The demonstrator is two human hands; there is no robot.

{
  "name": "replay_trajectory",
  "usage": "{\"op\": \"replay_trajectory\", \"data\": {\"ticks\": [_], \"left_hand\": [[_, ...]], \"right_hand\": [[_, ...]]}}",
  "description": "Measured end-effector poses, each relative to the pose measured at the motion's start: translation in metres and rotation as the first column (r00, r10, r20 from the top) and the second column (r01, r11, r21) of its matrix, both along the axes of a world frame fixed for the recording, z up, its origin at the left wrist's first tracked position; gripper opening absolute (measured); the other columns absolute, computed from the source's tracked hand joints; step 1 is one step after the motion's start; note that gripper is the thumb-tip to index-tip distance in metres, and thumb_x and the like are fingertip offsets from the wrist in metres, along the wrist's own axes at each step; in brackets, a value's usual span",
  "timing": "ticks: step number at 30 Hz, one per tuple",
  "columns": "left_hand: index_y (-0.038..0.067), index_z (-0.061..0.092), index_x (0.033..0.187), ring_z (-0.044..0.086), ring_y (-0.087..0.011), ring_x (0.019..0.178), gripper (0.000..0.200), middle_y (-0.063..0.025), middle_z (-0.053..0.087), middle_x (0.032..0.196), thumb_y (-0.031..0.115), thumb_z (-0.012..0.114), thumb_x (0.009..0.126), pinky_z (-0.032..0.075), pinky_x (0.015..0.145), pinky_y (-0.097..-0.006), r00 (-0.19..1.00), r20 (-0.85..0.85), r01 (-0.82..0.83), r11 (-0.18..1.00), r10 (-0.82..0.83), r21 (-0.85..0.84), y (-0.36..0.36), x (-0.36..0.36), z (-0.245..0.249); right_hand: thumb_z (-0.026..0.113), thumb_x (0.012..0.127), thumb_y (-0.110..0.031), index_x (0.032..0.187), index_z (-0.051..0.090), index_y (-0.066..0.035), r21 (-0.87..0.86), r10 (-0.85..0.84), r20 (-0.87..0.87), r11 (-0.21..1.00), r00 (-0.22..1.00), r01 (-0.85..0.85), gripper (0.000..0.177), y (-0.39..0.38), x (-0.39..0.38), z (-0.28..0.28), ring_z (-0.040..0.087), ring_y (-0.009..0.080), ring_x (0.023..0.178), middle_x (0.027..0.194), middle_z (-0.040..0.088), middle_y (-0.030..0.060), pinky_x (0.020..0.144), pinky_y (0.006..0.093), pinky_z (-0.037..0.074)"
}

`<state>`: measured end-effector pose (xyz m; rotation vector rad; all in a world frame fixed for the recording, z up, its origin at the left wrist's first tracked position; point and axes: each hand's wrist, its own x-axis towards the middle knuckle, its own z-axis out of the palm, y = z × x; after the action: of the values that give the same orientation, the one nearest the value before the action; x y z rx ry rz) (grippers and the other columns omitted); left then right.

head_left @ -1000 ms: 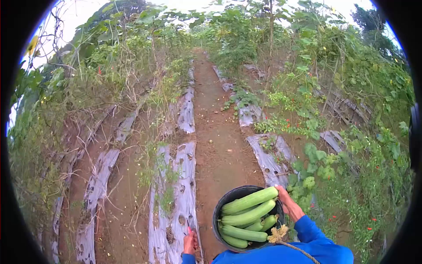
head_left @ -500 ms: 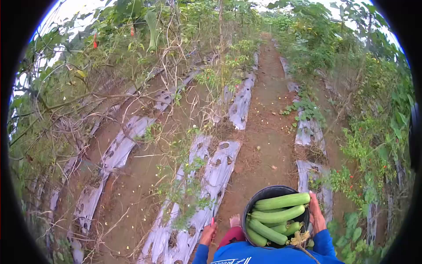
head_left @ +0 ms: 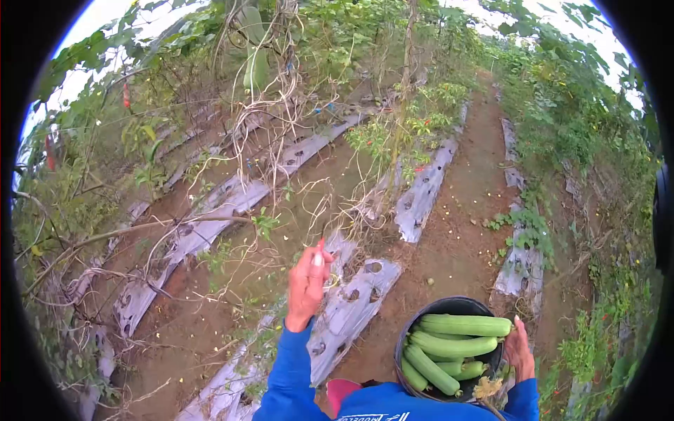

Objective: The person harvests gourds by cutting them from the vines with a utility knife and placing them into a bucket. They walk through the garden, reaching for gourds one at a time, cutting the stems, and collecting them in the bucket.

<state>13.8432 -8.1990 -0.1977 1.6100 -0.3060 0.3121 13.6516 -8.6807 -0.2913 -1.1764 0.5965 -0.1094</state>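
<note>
Left hand (head_left: 307,284) grips a red-handled tool (head_left: 321,243) mid-frame; right hand (head_left: 519,352), its hold unclear, curls against a lower-right black bucket (head_left: 455,304) of green gourds (head_left: 453,346), likely heavy, firm, best grasped mid-length.

Near right, long cylindrical gourds (head_left: 467,325) are light green, the round bucket (head_left: 456,305) black — nearest, the cloth shirt (head_left: 393,396) is blue, lettered white.

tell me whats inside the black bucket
Several long green gourds, likely luffas, lie piled in the black bucket. The upper ones partly cover those beneath and hide the bottom, so the full count, or anything deeper, can't be seen.
</note>
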Motion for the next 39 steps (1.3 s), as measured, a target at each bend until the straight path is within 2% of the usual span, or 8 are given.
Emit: {"op": "replay_trajectory", "data": {"ticks": [4,11,18,23,25,30,34,39], "left_hand": [[0.003,0.058,0.094,0.039,-0.0065,0.060,0.035,0.0022,0.043,0.064,0.033,0.043,0.103,0.030,0.053,-0.0264,0.864,0.289,-0.472,0.863,0.412,0.180,0.020,0.006,0.084],[-0.001,0.060,0.088,0.053,-0.0314,0.058,0.046,-0.0192,0.055,0.065,0.041,0.047,0.100,0.040,0.058,-0.0429,0.437,0.497,-0.836,0.134,0.750,0.533,0.060,0.025,0.181],[-0.003,0.059,0.078,0.060,-0.0468,0.069,0.059,-0.0278,0.062,0.072,0.053,0.050,0.094,0.044,0.065,-0.0512,0.319,0.604,-0.680,-0.267,0.731,0.683,0.149,0.112,0.207],[0.003,0.060,0.079,0.046,-0.0193,0.048,0.060,-0.0078,0.050,0.056,0.060,0.052,0.091,0.034,0.044,-0.0355,0.502,0.168,-0.712,0.295,0.848,0.637,0.179,0.195,0.245],[0.012,0.058,0.082,0.027,-0.0039,0.043,0.056,0.0062,0.037,0.055,0.067,0.055,0.087,0.014,0.039,-0.0230,0.630,-0.015,-0.688,0.568,0.776,0.452,0.201,0.233,0.248],[0.013,0.054,0.083,0.033,-0.0050,0.045,0.057,0.0019,0.050,0.064,0.070,0.054,0.087,0.021,0.038,-0.0227,0.673,0.092,-0.718,0.619,0.733,0.319,0.213,0.326,0.290],[0.014,0.049,0.085,0.036,-0.0065,0.048,0.057,-0.0011,0.054,0.067,0.071,0.052,0.087,0.027,0.041,-0.0238,0.728,0.184,-0.684,0.720,0.660,0.120,0.213,0.377,0.318],[0.017,0.049,0.082,0.043,-0.0089,0.052,0.045,0.0017,0.047,0.064,0.061,0.053,0.093,0.035,0.046,-0.0278,0.819,0.241,-0.531,0.847,0.521,-0.028,0.282,0.458,0.294]], "right_hand": [[0.043,0.087,-0.077,0.120,0.056,0.005,0.125,0.373,-0.221,0.927,0.901,-0.353,0.089,-0.099,0.083,-0.017,0.045,0.0121,0.041,0.086,0.066,0.0041,0.036,0.0244,0.034],[0.048,0.086,-0.075,0.144,0.038,-0.002,0.195,0.761,-0.232,0.647,0.606,-0.737,0.094,-0.203,0.239,-0.042,0.063,0.0259,0.103,0.128,0.060,0.0156,0.074,0.0393,0.054],[0.056,0.083,-0.073,0.115,0.061,0.000,0.012,0.678,-0.633,0.490,0.372,-0.872,0.079,-0.170,0.365,0.004,0.066,0.0214,0.085,0.115,0.065,0.0118,0.073,0.0363,0.054],[0.068,0.079,-0.066,0.114,0.067,-0.007,-0.634,0.685,-0.471,0.175,0.556,-0.753,0.069,-0.087,0.466,0.086,0.060,0.0219,0.102,0.116,0.062,0.0091,0.095,0.0385,0.045],[0.065,0.091,-0.048,0.113,0.065,-0.005,-0.706,0.814,-0.445,-0.063,0.373,-0.705,0.048,-0.040,0.542,0.118,0.062,0.0211,0.094,0.106,0.065,0.0084,0.082,0.0360,0.051],[0.063,0.096,-0.027,0.104,0.063,-0.003,-0.979,0.973,0.026,0.072,0.231,-0.190,0.025,0.121,0.599,0.250,0.058,0.0117,0.082,0.093,0.063,0.0033,0.070,0.0317,0.051],[0.061,0.088,-0.016,0.091,0.060,-0.002,-0.851,0.999,0.047,0.042,-0.004,0.524,0.014,0.210,0.630,0.299,0.059,0.0304,0.090,0.094,0.057,0.0129,0.081,0.0420,0.050],[0.056,0.078,-0.012,0.078,0.056,0.001,-0.750,0.989,0.065,0.137,-0.135,0.647,0.013,0.281,0.667,0.310,0.060,0.0363,0.082,0.085,0.057,0.0167,0.077,0.0452,0.051]]}}
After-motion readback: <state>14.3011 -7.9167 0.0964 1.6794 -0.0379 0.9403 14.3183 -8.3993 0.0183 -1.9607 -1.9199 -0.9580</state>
